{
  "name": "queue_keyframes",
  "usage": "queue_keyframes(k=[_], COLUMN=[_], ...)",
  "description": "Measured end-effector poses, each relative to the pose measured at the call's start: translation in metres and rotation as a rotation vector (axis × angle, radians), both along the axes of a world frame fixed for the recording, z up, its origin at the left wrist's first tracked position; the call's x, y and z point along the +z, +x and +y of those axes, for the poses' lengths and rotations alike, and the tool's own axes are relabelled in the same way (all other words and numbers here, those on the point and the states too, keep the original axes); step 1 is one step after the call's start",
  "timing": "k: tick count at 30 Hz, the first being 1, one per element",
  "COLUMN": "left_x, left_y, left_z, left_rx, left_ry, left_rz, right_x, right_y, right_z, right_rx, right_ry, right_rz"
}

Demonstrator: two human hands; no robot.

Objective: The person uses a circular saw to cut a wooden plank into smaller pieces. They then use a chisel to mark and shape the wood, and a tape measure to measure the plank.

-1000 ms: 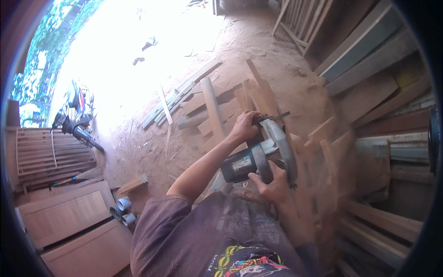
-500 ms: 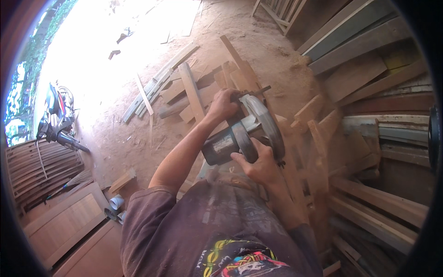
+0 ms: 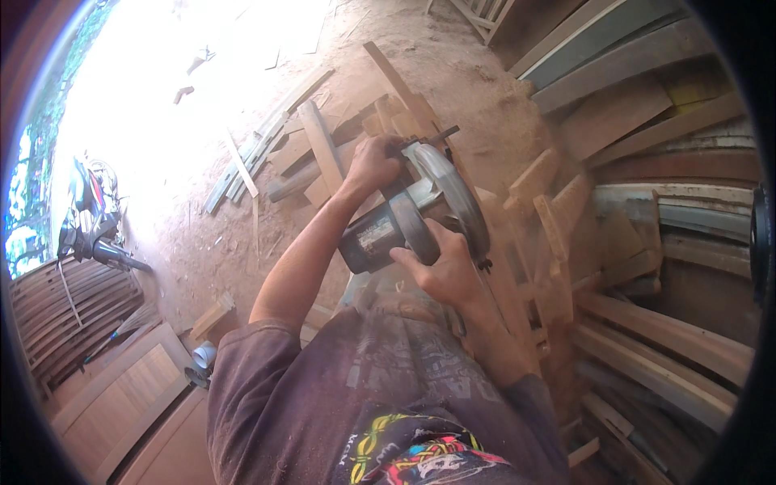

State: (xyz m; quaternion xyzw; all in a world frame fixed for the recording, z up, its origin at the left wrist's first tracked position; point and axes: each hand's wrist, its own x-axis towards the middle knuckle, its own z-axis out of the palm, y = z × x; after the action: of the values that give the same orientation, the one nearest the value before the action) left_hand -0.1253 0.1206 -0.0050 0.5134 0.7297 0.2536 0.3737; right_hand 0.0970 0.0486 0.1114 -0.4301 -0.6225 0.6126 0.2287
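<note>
A circular saw [image 3: 373, 240] with a dark motor housing and a silver blade guard is held by both my hands, in front of my chest. My right hand [image 3: 454, 271] is closed around its black rear handle, thumb on the near side. At the front of the saw, my left hand [image 3: 376, 164] grips it with curled fingers; the exact part it holds is hidden. A thin dark bar sticks out ahead of the guard. Under the saw runs a long wooden board [image 3: 394, 78], stretching away from me. The blade itself is hidden by the guard.
Loose offcuts and planks [image 3: 322, 145] litter the dusty ground ahead. Stacked lumber [image 3: 663, 331] fills the right side, with short wood pieces [image 3: 552, 229] close to the saw. At left are a motorcycle [image 3: 95, 214], a slatted wooden frame [image 3: 77, 311] and wooden panels [image 3: 133, 388].
The whole view has shifted a little, so the saw, board and surroundings sit higher and farther left. Both hands keep their hold on the saw.
</note>
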Motion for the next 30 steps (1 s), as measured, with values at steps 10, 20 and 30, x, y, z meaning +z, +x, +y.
queue_keyframes(k=[10,20,30], left_x=[-0.003,-0.015,-0.022], left_y=[-0.013,-0.032,-0.046], left_z=[0.011,0.021,0.033], left_rx=[0.067,0.019,0.016], left_ry=[-0.022,-0.019,-0.067], left_rz=[0.048,-0.048,-0.158], right_x=[-0.002,-0.009,-0.008], right_y=[-0.013,-0.023,-0.034], right_z=[0.009,0.018,0.026], right_rx=[0.013,0.019,-0.010], right_ry=[0.025,0.023,0.071], right_rz=[-0.030,-0.026,0.020])
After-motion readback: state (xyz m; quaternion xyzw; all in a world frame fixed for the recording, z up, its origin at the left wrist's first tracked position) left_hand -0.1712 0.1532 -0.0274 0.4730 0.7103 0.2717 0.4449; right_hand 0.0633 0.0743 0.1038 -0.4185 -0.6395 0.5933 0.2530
